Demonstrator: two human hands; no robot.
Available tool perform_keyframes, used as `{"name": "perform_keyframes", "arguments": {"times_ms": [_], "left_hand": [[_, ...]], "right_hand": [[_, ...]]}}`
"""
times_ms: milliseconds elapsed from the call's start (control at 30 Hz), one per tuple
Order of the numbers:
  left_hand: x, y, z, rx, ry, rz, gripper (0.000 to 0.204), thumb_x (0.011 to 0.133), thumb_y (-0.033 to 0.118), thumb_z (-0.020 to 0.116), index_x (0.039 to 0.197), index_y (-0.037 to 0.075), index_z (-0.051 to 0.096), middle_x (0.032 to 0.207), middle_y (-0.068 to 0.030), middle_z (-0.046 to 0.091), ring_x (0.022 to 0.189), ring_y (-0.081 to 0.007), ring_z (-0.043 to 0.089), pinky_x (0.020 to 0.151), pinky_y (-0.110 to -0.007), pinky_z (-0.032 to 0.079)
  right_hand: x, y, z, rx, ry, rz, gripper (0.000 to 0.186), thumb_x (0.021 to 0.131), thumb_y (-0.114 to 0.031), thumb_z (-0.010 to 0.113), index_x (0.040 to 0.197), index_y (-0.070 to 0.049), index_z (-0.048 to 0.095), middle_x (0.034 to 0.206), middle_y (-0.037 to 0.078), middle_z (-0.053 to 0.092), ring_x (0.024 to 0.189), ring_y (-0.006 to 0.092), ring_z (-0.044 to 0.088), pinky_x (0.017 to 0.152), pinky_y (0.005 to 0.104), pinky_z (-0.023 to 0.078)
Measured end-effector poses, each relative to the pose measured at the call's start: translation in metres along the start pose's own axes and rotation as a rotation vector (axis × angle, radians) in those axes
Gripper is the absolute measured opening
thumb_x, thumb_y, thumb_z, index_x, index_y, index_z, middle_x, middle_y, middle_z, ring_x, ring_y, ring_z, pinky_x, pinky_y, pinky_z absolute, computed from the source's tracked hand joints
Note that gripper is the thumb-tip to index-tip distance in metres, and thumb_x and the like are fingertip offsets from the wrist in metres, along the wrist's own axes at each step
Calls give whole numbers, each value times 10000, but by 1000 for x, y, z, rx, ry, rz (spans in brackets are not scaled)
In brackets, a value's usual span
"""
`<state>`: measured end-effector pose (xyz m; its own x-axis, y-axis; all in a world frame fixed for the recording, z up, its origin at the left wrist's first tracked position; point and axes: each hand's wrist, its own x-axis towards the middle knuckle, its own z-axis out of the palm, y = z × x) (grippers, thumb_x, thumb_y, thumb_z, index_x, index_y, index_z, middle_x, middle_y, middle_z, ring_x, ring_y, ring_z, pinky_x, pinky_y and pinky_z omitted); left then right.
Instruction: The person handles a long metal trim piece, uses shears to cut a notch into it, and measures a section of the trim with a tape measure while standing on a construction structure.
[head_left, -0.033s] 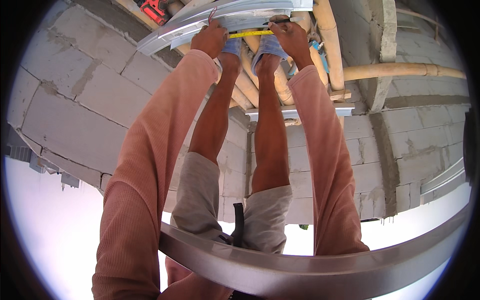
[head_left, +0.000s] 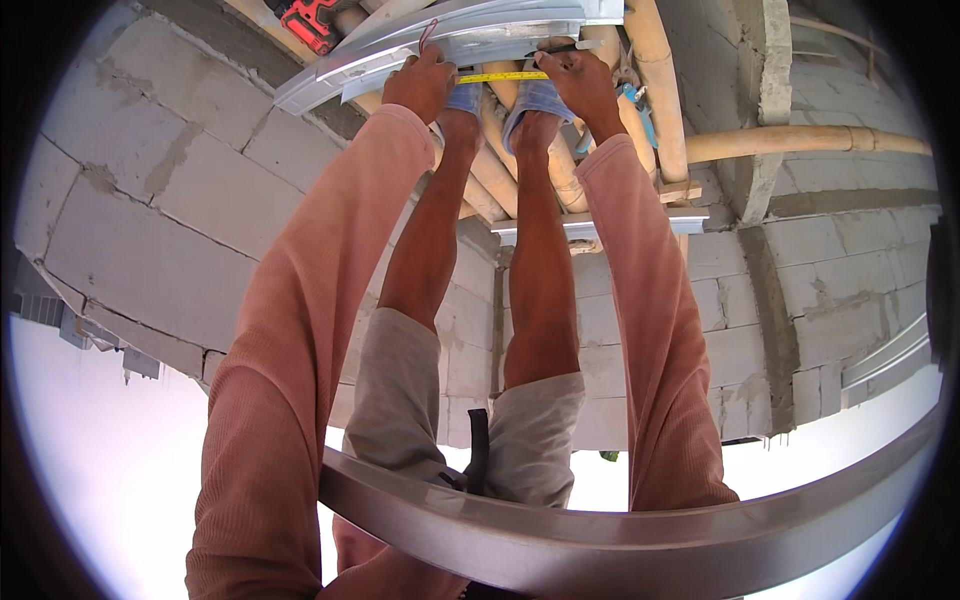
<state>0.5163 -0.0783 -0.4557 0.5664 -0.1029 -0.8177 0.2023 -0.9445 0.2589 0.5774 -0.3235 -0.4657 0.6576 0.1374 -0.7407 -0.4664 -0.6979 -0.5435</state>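
Well, the yellow tape (head_left: 500, 76) is already pulled out in a line at the top middle of the frame, just below the long silver metal strips (head_left: 500, 22). The left hand (head_left: 422, 85) has its fingers curled in at the tape's left end, and they seem to grip it, though I can't tell what else is tucked inside. The right hand (head_left: 585, 85) is at the other end, with its fingers pinching a dark pen (head_left: 567, 48). So the measuring looks under way — but no pen mark shows on the metal, so I guess marking is left, or it may be hidden. Since the earlier frame, only small things are different: the tape sits a bit lower in the picture, the right hand has dipped a little too, and the pen leans more — its right end is higher. The red drill (head_left: 308, 25) at the upper left has stayed put.
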Motion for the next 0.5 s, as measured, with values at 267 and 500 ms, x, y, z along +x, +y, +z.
{"name": "perform_keyframes", "arguments": {"times_ms": [267,500], "left_hand": [[-32,-7,14,110,10,219,233,967,287,582,1155,166,647,1510,-71,386,1261,-360,527,995,-590,463],[-30,-7,10,114,-40,217,243,967,288,585,1150,147,657,1538,-70,372,1269,-356,527,989,-594,467]], "right_hand": [[-3,10,9,11,-38,-168,363,849,-397,703,943,-54,779,882,202,724,811,378,697,767,419,545],[-3,13,15,79,-10,-206,342,857,-335,698,1039,-51,752,924,147,747,850,332,718,785,394,557]]}}
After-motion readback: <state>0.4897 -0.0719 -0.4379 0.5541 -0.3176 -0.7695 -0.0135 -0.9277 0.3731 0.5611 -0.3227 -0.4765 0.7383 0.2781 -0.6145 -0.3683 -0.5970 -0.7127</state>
